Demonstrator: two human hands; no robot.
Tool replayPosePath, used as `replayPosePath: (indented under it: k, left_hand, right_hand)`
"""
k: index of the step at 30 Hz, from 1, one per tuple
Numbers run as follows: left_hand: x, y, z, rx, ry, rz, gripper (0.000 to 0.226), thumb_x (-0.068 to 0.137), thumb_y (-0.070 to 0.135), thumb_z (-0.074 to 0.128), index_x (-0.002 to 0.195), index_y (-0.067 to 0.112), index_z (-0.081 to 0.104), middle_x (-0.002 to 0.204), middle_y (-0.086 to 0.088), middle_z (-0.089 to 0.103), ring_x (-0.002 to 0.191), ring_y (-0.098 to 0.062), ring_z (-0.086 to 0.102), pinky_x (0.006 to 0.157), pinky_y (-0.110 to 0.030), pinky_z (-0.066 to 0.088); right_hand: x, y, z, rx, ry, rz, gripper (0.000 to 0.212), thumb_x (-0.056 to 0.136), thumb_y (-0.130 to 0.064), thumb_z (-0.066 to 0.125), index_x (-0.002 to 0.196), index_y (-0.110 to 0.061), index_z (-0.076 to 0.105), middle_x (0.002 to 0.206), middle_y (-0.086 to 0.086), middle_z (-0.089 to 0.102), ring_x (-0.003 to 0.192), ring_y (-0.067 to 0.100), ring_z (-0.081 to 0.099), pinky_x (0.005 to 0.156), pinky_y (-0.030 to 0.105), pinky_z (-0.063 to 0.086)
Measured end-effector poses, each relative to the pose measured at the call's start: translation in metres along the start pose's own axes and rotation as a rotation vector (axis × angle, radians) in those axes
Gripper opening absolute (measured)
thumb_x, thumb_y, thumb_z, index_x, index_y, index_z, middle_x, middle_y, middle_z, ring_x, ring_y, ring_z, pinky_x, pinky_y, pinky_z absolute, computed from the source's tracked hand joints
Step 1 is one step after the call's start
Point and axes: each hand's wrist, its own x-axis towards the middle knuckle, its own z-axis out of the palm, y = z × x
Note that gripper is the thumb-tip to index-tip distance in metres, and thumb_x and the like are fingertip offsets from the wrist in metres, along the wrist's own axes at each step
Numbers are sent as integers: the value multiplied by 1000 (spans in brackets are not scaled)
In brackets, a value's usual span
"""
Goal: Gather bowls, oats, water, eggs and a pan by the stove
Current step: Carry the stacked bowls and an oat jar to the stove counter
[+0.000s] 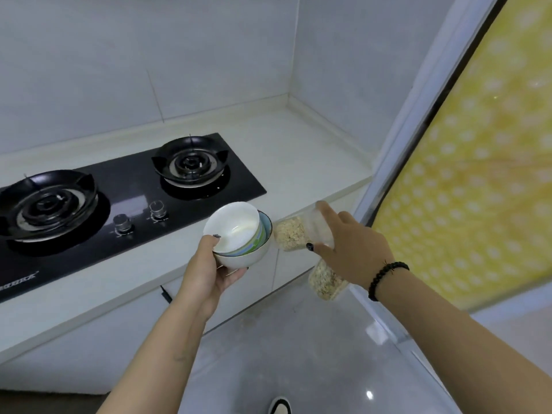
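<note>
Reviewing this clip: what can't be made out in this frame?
Head view only:
- Bowls: how many are stacked; the top one hides those beneath.
- Oat containers: lids or none; the right hand covers them.
- Left burner: cut off by the left edge.
- Stove logo: blurred, unreadable.
- Shoe: cut off by the bottom edge.

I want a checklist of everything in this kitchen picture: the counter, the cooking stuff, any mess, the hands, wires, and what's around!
Surface: pale countertop with a black two-burner gas stove.
Job's things: stacked bowls and two clear cups of oats, all carried; no water, eggs or pan seen.
Clutter: nothing seen.
Grippers: left hand grips the bowls; right hand holds the cups.
Cables: nothing seen.
Surroundings: tiled walls, yellow dotted curtain, shiny floor.
</note>
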Motion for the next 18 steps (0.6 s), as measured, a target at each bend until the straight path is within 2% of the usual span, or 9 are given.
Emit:
replayPosePath:
  k: [9, 15, 18]
  left_hand:
    - [83, 12, 68, 41, 36, -68, 16, 94, 15, 42, 95, 15, 58, 93, -9, 60, 82, -25, 63, 77, -38, 55]
    - [175, 26, 106, 78, 42, -90, 16, 93, 14, 44, 97, 14, 59, 93, -10, 61, 77, -24, 63, 69, -34, 60]
    - [226, 43, 128, 75, 20, -80, 19, 92, 11, 42, 97, 14, 60, 93, -10, 65, 77, -24, 64, 63, -32, 61]
  right_hand:
    - [91, 57, 0, 54, -23, 41, 72, 94, -54, 43, 149, -34, 2, 121, 0, 48, 72, 21, 57, 61, 32, 51]
    - [181, 81, 19, 62, -57, 37, 73, 95, -54, 42, 151, -33, 0, 121, -1, 47, 69, 19, 52, 59, 30, 46]
    - [235, 89, 24, 78, -66, 38, 74, 95, -53, 43, 151, -32, -1, 119, 0, 47, 72, 18, 53, 61, 30, 48]
